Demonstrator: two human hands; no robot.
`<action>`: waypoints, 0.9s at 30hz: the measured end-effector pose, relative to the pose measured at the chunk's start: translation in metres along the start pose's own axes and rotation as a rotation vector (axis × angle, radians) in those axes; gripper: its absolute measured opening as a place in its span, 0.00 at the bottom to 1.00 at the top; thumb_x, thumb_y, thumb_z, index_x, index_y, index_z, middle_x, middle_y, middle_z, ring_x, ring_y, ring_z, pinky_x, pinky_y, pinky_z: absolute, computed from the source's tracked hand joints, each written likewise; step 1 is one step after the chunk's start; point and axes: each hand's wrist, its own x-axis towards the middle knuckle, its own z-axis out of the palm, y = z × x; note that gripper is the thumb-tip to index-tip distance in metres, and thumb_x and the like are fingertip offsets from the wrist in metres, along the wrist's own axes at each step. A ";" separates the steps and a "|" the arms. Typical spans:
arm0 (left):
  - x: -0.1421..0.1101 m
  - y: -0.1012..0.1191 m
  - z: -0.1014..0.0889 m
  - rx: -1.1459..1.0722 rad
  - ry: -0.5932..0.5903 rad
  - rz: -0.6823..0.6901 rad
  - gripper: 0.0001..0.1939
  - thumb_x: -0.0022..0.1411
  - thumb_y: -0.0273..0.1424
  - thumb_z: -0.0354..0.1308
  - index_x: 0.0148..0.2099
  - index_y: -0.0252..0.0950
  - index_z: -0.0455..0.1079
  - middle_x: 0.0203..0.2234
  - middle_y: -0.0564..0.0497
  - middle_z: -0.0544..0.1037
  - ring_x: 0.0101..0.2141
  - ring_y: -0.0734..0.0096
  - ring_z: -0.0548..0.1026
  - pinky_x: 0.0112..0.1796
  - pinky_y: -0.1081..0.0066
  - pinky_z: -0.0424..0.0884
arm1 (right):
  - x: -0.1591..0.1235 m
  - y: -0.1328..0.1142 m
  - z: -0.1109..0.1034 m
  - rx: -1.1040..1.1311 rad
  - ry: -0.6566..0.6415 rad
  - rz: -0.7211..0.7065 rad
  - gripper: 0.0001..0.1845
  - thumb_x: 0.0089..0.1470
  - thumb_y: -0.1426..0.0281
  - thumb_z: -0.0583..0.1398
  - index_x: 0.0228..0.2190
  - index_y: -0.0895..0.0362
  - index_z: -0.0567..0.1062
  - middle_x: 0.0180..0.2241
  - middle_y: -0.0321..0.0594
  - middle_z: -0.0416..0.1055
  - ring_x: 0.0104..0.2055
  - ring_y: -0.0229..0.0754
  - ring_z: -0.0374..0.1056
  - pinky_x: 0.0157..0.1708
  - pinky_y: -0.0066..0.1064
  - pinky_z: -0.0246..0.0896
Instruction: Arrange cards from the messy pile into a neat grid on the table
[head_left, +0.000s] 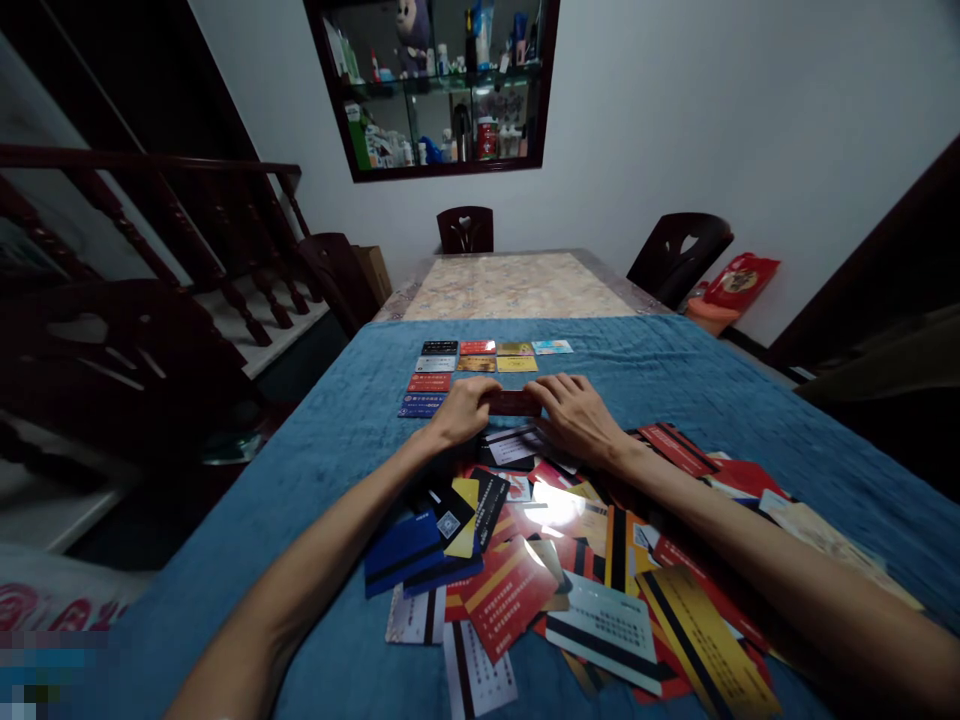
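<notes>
Between both hands is a dark red card (pixel 514 403), held by its left and right ends just above the blue cloth. My left hand (pixel 466 408) pinches the left end, while my right hand (pixel 577 412) grips the right end with curled fingers. Beyond and left of them, several cards lie in neat rows, among them a blue card (pixel 421 405), a red card (pixel 429 382) and a yellow card (pixel 517 365). Under and in front of my forearms spreads a loose pile of overlapping cards, with a silver card (pixel 604 622) and a gold card (pixel 705 635) near the front.
The blue cloth (pixel 322 480) covers the near part of a long table with a patterned top (pixel 517 285). Dark chairs, including one at the far end (pixel 465 232), stand around it. A wooden railing (pixel 150 160) runs along the left.
</notes>
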 end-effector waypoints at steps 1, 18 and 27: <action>0.000 0.000 0.000 0.000 0.003 -0.001 0.16 0.56 0.16 0.52 0.42 0.32 0.78 0.35 0.47 0.82 0.36 0.67 0.77 0.43 0.69 0.73 | 0.000 0.000 0.001 -0.007 0.012 -0.001 0.20 0.58 0.70 0.58 0.52 0.60 0.69 0.47 0.51 0.73 0.46 0.52 0.62 0.44 0.39 0.50; -0.001 -0.004 0.002 -0.072 0.037 -0.035 0.14 0.59 0.18 0.55 0.46 0.33 0.72 0.35 0.48 0.80 0.36 0.67 0.78 0.43 0.67 0.73 | 0.003 0.002 0.009 -0.046 0.152 0.006 0.16 0.60 0.72 0.56 0.49 0.60 0.72 0.45 0.52 0.70 0.45 0.52 0.59 0.41 0.39 0.52; -0.005 -0.005 -0.002 0.046 0.040 0.025 0.19 0.59 0.19 0.54 0.52 0.33 0.65 0.44 0.42 0.76 0.43 0.61 0.76 0.47 0.62 0.73 | 0.009 0.003 0.007 -0.009 0.105 0.040 0.21 0.60 0.66 0.57 0.53 0.61 0.70 0.47 0.55 0.68 0.47 0.54 0.58 0.41 0.40 0.54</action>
